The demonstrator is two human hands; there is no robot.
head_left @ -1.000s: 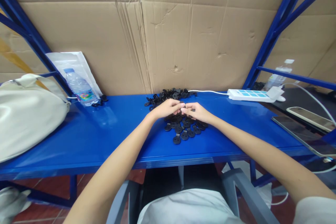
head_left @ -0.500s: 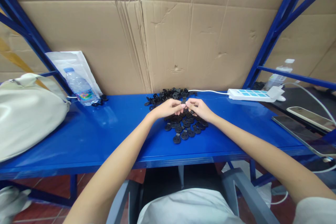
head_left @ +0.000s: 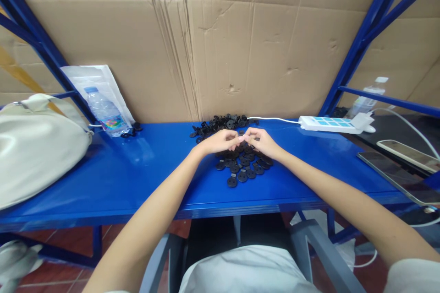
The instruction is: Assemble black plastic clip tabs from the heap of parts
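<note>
My left hand (head_left: 224,141) and my right hand (head_left: 261,143) meet at the fingertips over a spread of black plastic parts. Both are closed in a pinch. A small black plastic part (head_left: 241,132) shows at the fingertips, mostly covered by them. Below and between my hands lie several flat round black parts (head_left: 242,176) with holes and short tabs. Just behind my fingers is a heap of smaller black pieces (head_left: 223,122), in a tangle on the blue table (head_left: 154,178).
At left, a pale bag (head_left: 37,151) and a water bottle (head_left: 106,112) stand before a white pouch (head_left: 115,84). A power strip (head_left: 326,123) with a white cable lies back right, and phones (head_left: 409,153) at far right. Cardboard (head_left: 257,55) closes off the back.
My hands stay together in nearly the same place. My fingers have shifted slightly, and a black piece that showed under my right fingers is now hidden. The view has moved a little.
</note>
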